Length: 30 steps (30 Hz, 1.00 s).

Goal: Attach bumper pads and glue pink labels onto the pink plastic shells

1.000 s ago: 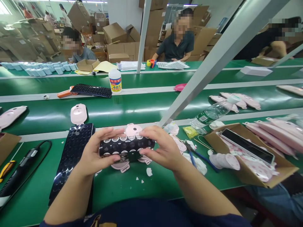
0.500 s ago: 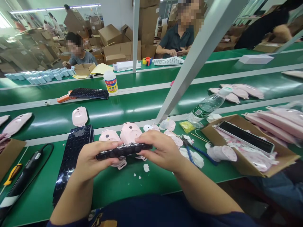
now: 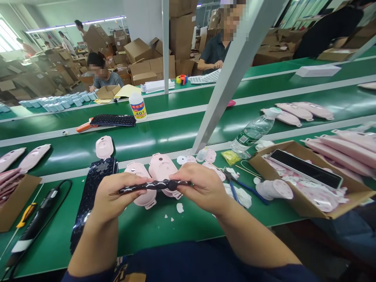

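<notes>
Between my two hands is a black sheet of round adhesive pads (image 3: 155,184), held nearly edge-on above the green table. My left hand (image 3: 113,192) pinches its left end, thumb below and fingers above. At the other end, my right hand (image 3: 204,188) is closed on it the same way. Two pink plastic covers lie under the sheet, one at left (image 3: 145,199) and one at right (image 3: 161,166), partly hidden by it and my fingers. A stack of shiny black pad sheets (image 3: 94,184) lies beside my left forearm.
At right are blue-handled pliers (image 3: 246,190), a water bottle (image 3: 251,131) and a carton (image 3: 349,203) with a phone (image 3: 305,168) on top. A screwdriver (image 3: 26,214) and a black corded tool (image 3: 38,221) lie left. A slanted metal post (image 3: 223,86) rises ahead, near a glue bottle (image 3: 137,106).
The black sheet has tipped from showing its round pads to nearly edge-on, still in both hands. More of the pink covers shows beneath it. The view has shifted slightly.
</notes>
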Each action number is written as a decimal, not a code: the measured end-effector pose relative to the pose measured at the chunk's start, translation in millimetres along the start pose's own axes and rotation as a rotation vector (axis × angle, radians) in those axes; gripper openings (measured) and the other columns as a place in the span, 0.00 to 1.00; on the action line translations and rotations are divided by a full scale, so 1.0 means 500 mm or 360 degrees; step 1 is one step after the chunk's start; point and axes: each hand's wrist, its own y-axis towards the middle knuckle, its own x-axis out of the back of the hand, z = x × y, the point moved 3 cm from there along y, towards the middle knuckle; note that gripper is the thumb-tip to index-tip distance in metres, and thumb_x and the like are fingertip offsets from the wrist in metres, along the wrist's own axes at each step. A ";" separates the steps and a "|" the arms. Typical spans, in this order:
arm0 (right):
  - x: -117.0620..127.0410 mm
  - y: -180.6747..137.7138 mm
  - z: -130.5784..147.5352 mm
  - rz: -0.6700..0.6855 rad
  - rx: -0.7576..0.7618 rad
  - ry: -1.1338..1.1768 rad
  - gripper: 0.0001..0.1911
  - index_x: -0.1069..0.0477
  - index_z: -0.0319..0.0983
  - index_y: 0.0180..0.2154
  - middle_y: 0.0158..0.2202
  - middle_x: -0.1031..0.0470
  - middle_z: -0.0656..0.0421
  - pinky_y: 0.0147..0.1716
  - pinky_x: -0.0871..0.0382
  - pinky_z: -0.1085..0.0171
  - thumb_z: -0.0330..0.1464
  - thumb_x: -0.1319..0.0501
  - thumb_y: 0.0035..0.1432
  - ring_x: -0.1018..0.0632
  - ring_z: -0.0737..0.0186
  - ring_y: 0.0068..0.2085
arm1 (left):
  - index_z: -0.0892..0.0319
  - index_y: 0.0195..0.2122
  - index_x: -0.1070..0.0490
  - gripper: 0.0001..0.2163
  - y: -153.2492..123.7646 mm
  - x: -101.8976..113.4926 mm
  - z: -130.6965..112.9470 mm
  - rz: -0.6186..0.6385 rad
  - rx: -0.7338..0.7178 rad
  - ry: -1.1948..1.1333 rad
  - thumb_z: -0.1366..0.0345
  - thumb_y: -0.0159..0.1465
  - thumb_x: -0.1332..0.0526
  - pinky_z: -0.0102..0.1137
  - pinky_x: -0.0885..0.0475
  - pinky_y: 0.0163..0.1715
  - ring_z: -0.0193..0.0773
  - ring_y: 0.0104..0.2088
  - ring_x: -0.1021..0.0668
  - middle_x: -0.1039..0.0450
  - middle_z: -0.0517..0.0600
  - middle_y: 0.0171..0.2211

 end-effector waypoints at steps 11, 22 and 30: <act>0.013 -0.005 -0.005 -0.0003 -0.0101 0.0104 0.10 0.24 0.43 0.45 0.37 0.18 0.59 0.41 0.25 0.63 0.31 0.35 0.61 0.20 0.64 0.38 | 0.52 0.47 0.20 0.17 -0.009 -0.024 0.013 -0.0130 -0.0048 -0.0064 0.77 0.59 0.31 0.31 0.18 0.41 0.41 0.40 0.14 0.16 0.50 0.41; -0.016 0.008 -0.004 0.0082 -0.0155 -0.0020 0.13 0.27 0.43 0.48 0.42 0.19 0.56 0.46 0.24 0.58 0.39 0.34 0.63 0.19 0.60 0.44 | 0.53 0.46 0.23 0.17 -0.012 -0.003 0.002 -0.0017 -0.0058 0.0083 0.75 0.58 0.29 0.31 0.20 0.48 0.40 0.46 0.16 0.17 0.50 0.46; -0.023 0.023 0.008 0.0029 0.0140 -0.0226 0.11 0.25 0.40 0.44 0.31 0.20 0.58 0.36 0.24 0.61 0.40 0.36 0.65 0.20 0.62 0.33 | 0.54 0.44 0.21 0.13 -0.009 0.004 0.011 -0.0076 0.0077 -0.0080 0.71 0.58 0.29 0.31 0.18 0.43 0.42 0.42 0.15 0.16 0.51 0.41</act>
